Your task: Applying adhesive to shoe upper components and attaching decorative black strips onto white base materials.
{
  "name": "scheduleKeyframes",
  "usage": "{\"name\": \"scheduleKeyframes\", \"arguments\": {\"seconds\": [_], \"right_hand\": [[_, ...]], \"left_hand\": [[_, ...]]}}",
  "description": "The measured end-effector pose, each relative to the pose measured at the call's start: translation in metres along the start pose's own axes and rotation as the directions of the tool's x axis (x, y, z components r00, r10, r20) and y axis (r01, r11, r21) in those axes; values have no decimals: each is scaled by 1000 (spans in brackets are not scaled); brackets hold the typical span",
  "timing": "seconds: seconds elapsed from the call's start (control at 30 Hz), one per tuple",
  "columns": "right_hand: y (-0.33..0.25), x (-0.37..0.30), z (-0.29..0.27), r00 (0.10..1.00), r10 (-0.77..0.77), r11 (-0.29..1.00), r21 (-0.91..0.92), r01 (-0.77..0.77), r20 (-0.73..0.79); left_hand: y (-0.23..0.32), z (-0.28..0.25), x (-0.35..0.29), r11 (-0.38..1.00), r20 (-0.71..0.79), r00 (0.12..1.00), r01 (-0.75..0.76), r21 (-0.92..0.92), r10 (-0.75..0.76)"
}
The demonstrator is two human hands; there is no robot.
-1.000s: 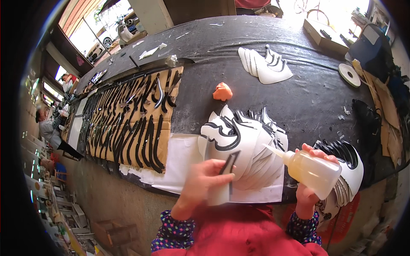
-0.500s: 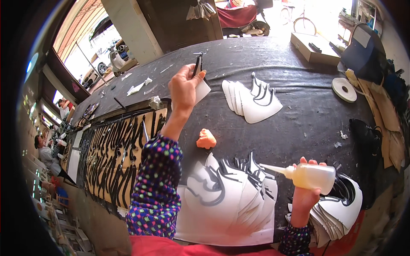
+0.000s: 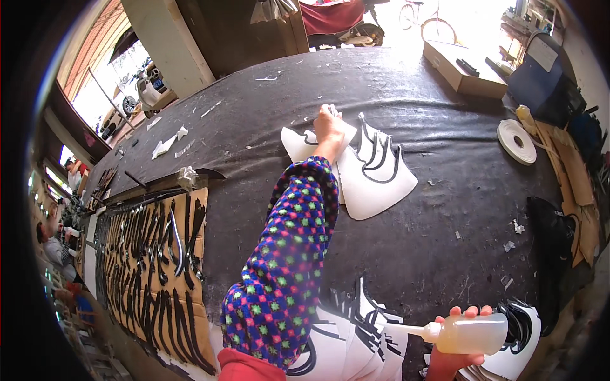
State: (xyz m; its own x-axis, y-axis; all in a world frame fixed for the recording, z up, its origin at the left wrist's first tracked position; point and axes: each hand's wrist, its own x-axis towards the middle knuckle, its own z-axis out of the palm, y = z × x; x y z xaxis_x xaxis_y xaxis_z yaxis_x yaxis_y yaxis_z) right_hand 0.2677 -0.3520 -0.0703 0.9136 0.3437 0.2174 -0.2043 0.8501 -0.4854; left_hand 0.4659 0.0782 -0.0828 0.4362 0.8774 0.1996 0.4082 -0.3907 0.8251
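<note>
My left hand (image 3: 329, 130) reaches far out over the dark table, fingers pinched on a white cut piece (image 3: 295, 144) with a black curved strip. That piece lies against a small fanned stack of similar white pieces (image 3: 380, 190). In my right hand (image 3: 450, 360) is a squeeze bottle (image 3: 475, 334) of pale yellow liquid, tipped sideways with its long white nozzle pointing left. Beneath the nozzle spreads a near pile of overlapping white pieces with black strips (image 3: 375, 355), partly behind my left sleeve. More white pieces (image 3: 518, 355) are stacked beside the bottle.
Rows of black strips (image 3: 175, 298) lie on a cardboard sheet at the left. A white tape roll (image 3: 516, 142), a cardboard box (image 3: 460, 70) and black cloth (image 3: 549, 254) line the right side. White scraps (image 3: 166, 145) dot the table (image 3: 254, 120). People sit far left.
My left hand has moved right and forward, bringing its white piece down to the far stack. The bottle has shifted slightly lower in view. My sleeve now covers where the orange lump was.
</note>
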Motion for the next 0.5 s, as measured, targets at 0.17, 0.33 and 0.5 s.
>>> {"name": "scheduleKeyframes", "arguments": {"seconds": [0.17, 0.33, 0.5], "right_hand": [[-1, 0, -8, 999, 25, 999, 43, -27, 45], [1, 0, -4, 998, 39, 998, 53, -41, 41], [1, -4, 2, 1000, 11, 1000, -1, -11, -14]], "left_hand": [[-12, 20, -4, 997, 23, 999, -46, 65, 44], [-5, -13, -5, 927, 132, 985, -148, 345, 109], [28, -122, -36, 927, 451, 859, -343, 152, 244]]}}
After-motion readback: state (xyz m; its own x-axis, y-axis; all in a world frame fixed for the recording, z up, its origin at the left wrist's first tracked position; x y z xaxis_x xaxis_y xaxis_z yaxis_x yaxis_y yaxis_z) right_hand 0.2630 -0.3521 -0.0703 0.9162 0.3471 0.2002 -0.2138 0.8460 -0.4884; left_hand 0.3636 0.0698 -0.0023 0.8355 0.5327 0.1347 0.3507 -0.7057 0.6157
